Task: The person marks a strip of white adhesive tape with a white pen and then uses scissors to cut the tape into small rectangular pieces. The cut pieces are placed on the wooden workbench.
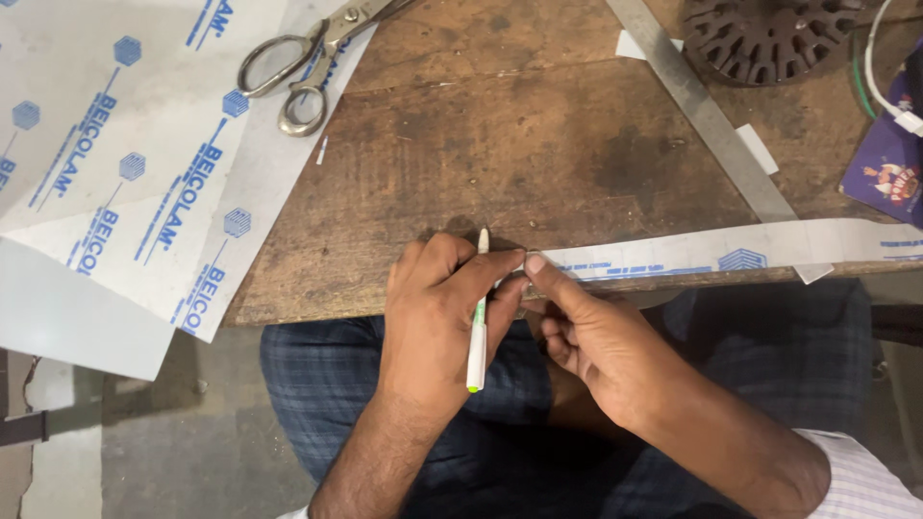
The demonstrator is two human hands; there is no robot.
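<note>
Insulation paper strip was laid along the worktop's near edge, its end pinched by the right hand. A white pen was gripped in the left hand, tip at the strip's end. Marking seemed underway; a steady strip would be needed next.

- A workshop: a worn, stained wooden workbench carries the work.
- Metal scissors lie near its far left corner on printed white sheets.
- A steel ruler and a slotted dark metal core sit toward the far right corner.
</note>
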